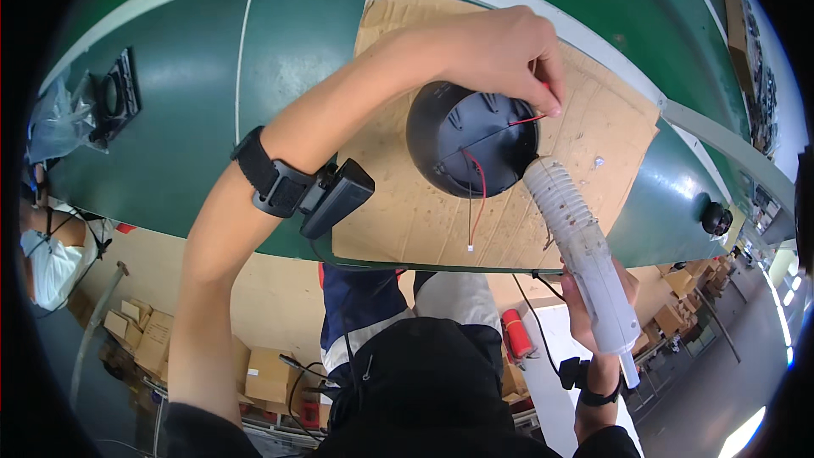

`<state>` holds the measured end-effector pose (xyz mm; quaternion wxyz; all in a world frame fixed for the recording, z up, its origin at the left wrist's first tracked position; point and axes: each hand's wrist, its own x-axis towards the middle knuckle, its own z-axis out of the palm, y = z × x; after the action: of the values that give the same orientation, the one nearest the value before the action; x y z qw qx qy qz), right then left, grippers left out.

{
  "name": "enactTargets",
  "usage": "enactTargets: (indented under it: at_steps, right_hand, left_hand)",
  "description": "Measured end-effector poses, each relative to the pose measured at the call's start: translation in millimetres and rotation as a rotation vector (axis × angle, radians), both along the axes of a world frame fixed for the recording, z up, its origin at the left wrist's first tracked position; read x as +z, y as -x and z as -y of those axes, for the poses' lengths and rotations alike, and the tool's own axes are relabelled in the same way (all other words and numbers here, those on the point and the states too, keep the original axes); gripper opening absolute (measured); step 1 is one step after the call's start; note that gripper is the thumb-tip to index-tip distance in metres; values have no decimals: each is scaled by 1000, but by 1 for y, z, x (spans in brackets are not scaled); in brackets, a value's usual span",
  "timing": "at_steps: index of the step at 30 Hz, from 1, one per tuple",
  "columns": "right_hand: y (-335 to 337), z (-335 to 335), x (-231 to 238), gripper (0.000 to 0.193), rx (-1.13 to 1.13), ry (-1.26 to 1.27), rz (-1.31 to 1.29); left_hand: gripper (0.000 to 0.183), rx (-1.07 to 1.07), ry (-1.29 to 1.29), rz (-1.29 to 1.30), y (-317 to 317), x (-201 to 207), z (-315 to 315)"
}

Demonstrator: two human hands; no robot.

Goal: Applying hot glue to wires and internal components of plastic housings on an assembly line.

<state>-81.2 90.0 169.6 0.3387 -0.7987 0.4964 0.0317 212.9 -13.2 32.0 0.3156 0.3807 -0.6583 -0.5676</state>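
Observation:
A round black plastic housing (441,140) lies on the cardboard sheet with its hollow side up. From inside it, a red and black wire pair (484,187) runs out to a small white plug on the cardboard. My left hand (513,51) reaches over the far side of the housing, thumb and fingers pinched on a red wire (527,120) at its right rim. My right hand (623,288) is wrapped round a long whitish tool (585,254) with a ribbed, stained front part. That tool's front end meets the housing's lower right edge; its exact tip is hidden.
The worn cardboard sheet (390,220) covers part of the green bench (292,42). A black frame (119,97) and clear plastic bags (59,123) lie far left. Another black round part (716,219) sits at right. A person's white-clothed part (59,259) shows at left.

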Motion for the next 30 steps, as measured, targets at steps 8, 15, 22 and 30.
enactTargets:
  at_steps: [8,15,22,30]
  right_hand:
    - [-33,14,1,16,88,7,-41]
    - [-37,15,-2,16,145,50,-67]
    - [-35,14,0,16,52,-15,-106]
    - [-32,17,-2,16,84,-3,-77]
  left_hand:
    - [15,31,-11,-122,-3,-6,-3]
    - [14,51,-33,-129,-5,-10,-6]
    - [14,47,-21,-133,-4,-12,-4]
    - [14,43,-26,-140,-4,-12,-5]
